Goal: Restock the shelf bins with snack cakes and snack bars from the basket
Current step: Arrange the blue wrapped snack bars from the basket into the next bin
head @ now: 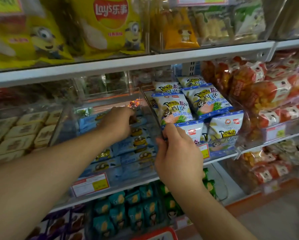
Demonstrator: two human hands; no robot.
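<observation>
**Two hands working one clear bin of blue snack bars**

Three shelf tiers filling the view, largest first: yellow chip bags [109, 26] up top, clear bins across the middle shelf [128, 64], teal packs [128, 210] lower down. Sitting centre on that middle shelf, a clear bin [62, 122] stacked with blue snack bars [133, 146]; just beside it on the right, white-and-blue packs [173, 108]. Reaching deep into the bin, left hand [118, 122], fingers curled over the back rows near a shiny wrapper [135, 103]; hard to tell whether gripping anything. Pinching the bin's clear right wall at its front corner, right hand [178, 153], steadying it. Showing only as a red rim at the bottom edge, probably the basket [162, 232].

Judging the step: settling bars into the bin's rear rows. Likely calling next for freeing the left hand and going down to the basket for more stock.
</observation>
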